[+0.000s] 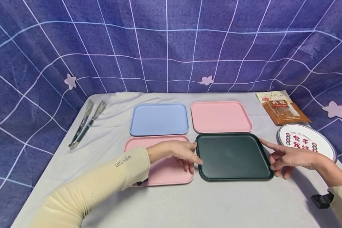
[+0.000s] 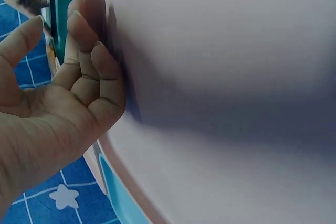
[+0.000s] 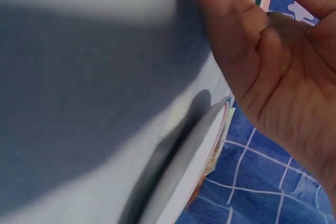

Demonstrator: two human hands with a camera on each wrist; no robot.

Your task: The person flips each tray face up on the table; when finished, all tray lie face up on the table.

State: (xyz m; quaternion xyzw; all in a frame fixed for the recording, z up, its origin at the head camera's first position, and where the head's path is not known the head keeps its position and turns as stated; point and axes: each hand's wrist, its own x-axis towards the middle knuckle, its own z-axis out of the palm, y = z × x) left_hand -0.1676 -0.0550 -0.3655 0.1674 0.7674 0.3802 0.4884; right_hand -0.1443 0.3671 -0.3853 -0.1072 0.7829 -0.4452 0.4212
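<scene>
A dark green tray [image 1: 235, 156] lies flat on the white cloth, with a hand at each short side. My left hand [image 1: 180, 152] touches its left edge, index finger extended over the rim, and hovers over or rests on the right part of a pink tray [image 1: 159, 179]; which of these I cannot tell. At the opposite edge, my right hand [image 1: 294, 157] touches the rim with thumb and index finger spread apart. The left wrist view shows the left fingers [image 2: 107, 72] loosely bent, thumb apart. In the right wrist view, the right fingertips are cut off.
Behind are a blue tray [image 1: 159, 119] and another pink tray [image 1: 220, 117]. Metal tongs [image 1: 86, 125] lie at the left. A brown food packet [image 1: 283, 109] and a white oval plate-like item with red lettering [image 1: 319, 148] lie at the right. A blue gridded curtain [image 1: 171, 47] surrounds the table.
</scene>
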